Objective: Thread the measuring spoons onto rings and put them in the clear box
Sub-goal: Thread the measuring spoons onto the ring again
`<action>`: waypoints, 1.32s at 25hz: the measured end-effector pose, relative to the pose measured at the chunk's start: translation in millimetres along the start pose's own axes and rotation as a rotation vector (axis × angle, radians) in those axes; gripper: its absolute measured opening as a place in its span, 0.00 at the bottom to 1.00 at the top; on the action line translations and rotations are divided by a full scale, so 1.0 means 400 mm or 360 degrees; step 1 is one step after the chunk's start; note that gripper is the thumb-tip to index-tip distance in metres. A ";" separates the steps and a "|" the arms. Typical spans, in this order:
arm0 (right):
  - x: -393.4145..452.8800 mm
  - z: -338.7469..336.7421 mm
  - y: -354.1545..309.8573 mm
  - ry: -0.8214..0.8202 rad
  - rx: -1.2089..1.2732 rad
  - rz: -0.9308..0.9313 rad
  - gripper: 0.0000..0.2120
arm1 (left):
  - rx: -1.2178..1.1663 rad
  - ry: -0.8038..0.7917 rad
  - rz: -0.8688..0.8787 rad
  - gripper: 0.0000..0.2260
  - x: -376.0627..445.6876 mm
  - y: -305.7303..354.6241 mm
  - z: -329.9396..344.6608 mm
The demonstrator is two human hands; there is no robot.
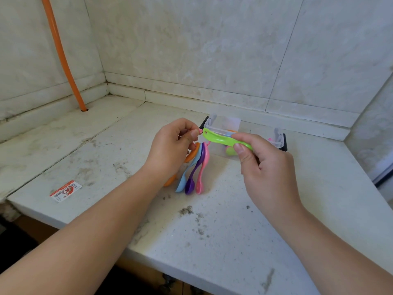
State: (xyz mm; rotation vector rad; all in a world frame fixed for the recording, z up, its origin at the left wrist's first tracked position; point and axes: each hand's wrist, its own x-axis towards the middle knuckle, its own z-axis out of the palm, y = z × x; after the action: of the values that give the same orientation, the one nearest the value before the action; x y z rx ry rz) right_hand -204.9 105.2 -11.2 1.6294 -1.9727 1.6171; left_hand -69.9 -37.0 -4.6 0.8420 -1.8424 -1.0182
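Green spoon [225, 141] sits pinched in your right hand [263, 167]. Your left hand [172, 150], at nine o'clock, pinches the pink ring [200, 130] carrying four hanging spoons [193, 173].

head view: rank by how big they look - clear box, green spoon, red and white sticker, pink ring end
1. clear box, partly hidden by the hands
2. green spoon, bowl hidden in the right hand
3. red and white sticker, perhaps close to the spoon's visible part
4. pink ring end, pinched by the left hand

green spoon [221, 139]: glossy smooth plastic
clear box [240, 126]: transparent plastic
table [223, 220]: speckled matt stone, grimy
hose [61, 54]: smooth orange plastic
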 end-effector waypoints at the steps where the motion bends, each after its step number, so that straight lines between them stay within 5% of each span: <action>1: 0.002 0.000 0.001 0.0008 0.0036 0.0028 0.10 | -0.0010 0.0003 0.0006 0.10 0.000 0.001 -0.001; 16: 0.007 0.008 0.009 0.0062 0.0137 0.0195 0.09 | 0.0214 0.0020 0.0257 0.06 -0.005 0.004 0.006; 23: 0.015 0.013 0.049 -0.0166 0.0327 0.0559 0.09 | -0.0285 0.0149 0.0065 0.09 0.000 0.013 -0.005; 26: 0.008 0.015 0.044 -0.0294 0.0066 0.0403 0.12 | -0.0484 0.0112 0.0046 0.09 -0.003 0.025 -0.013; 33: 0.046 0.019 -0.040 -0.0296 0.0370 0.0217 0.10 | -0.0702 -0.0274 0.0194 0.05 -0.026 0.093 0.021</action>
State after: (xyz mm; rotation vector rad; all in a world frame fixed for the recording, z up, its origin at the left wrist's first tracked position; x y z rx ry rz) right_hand -196.5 90.2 7.6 1.8231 -2.0927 1.8688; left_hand -78.7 -8.9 22.1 0.3836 -1.6888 -1.3840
